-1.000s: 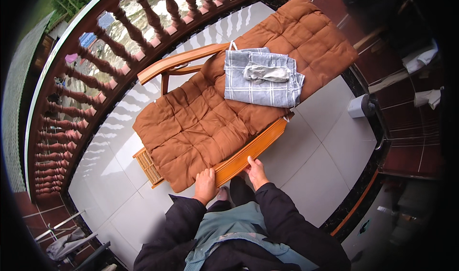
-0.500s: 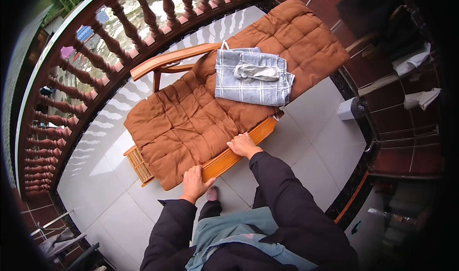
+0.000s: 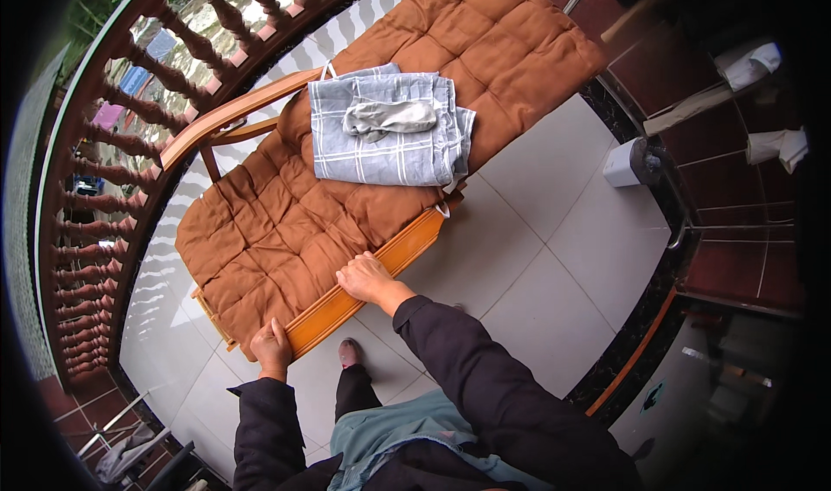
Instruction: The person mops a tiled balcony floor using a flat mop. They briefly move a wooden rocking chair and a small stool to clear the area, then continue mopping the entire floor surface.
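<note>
A wooden reclining chair stands in front of me, covered by a brown quilted cushion. My left hand is closed around the front end of the near wooden armrest. Further along the same armrest, my right hand grips its upper edge. On the middle of the cushion lies a folded grey cloth with white checks. A crumpled pale grey fabric piece rests on top of that cloth. The chair's far armrest shows close to the railing.
A curved balcony railing with reddish balusters bounds the left and back. Light tiles cover the floor. By the dark red tiled wall at the right stands a small white bin. Folded metal-framed items sit at the lower left.
The chair, with cushion and cloths, has shifted left, closer to the railing. Both hands moved left with the armrest, the left one now at its front end.
</note>
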Demonstrator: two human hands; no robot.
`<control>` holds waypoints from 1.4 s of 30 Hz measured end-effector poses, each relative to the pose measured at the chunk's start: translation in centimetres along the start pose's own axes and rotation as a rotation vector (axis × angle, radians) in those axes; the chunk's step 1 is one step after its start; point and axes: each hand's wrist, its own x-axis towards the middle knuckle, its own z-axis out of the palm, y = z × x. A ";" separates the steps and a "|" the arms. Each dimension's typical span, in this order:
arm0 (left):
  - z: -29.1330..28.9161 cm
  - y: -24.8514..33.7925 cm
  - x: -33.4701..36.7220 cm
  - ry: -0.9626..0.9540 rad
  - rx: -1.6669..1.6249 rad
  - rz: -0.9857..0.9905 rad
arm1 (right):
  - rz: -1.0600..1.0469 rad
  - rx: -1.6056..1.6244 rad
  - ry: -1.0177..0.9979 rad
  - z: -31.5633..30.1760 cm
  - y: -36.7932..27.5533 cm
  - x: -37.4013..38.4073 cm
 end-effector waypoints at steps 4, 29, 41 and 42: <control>-0.1 -0.2 0.2 -0.067 -0.057 -0.018 | 0.015 0.004 -0.045 -0.4 -0.5 -0.1; -1.3 -8.9 3.7 -0.160 -0.246 0.260 | 0.229 -0.316 0.033 1.7 -8.8 1.7; -2.1 -8.1 3.3 -0.270 -0.237 0.136 | 0.384 -0.254 0.373 3.3 -13.6 1.5; -2.2 -7.9 3.3 -0.298 -0.246 0.135 | 0.359 -0.198 0.393 3.7 -15.0 1.5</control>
